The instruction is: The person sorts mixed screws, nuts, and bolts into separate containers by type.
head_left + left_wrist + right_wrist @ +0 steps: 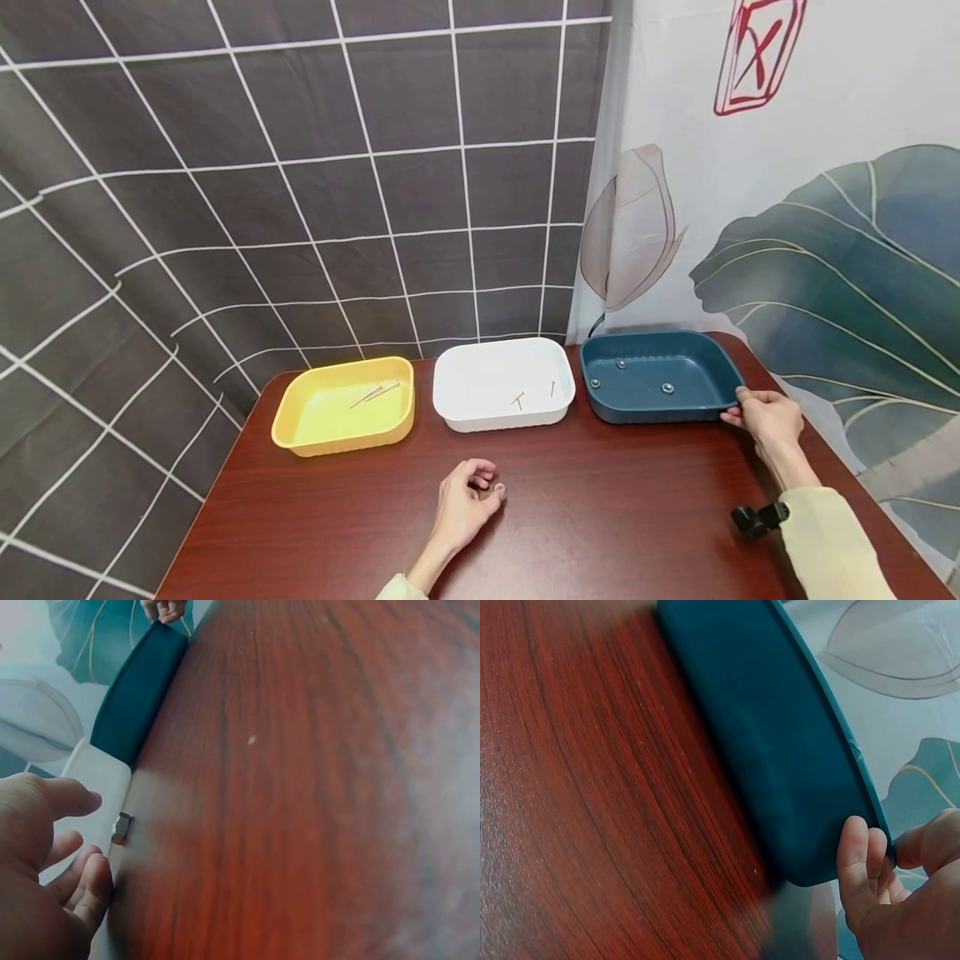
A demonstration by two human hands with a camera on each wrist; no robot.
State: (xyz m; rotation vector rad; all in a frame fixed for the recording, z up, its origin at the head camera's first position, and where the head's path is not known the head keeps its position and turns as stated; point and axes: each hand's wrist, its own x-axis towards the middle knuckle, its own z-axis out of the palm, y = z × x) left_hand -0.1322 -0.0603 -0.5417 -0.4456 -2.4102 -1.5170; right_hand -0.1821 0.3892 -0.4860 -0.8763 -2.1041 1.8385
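Note:
A small metal hex nut [121,828] stands on the table just past the fingertips of my left hand [463,507]. The thumb and fingers of that hand are spread apart and bent, with a gap between them facing the nut. At the far right, my right hand [767,417] holds the front right corner of the dark blue tray [660,414]. In the right wrist view its fingers [855,859] lie against the tray's outer wall, with the thumb at the rim. Several nuts, one of them a silver nut [667,388], lie inside this tray.
Left of the blue tray stands a white tray [504,423] with small screws [518,400] in it. Farther left is a yellow tray [341,439] holding long screws [373,393]. All three line the back of the brown table [600,517], before a grey grid curtain [300,200].

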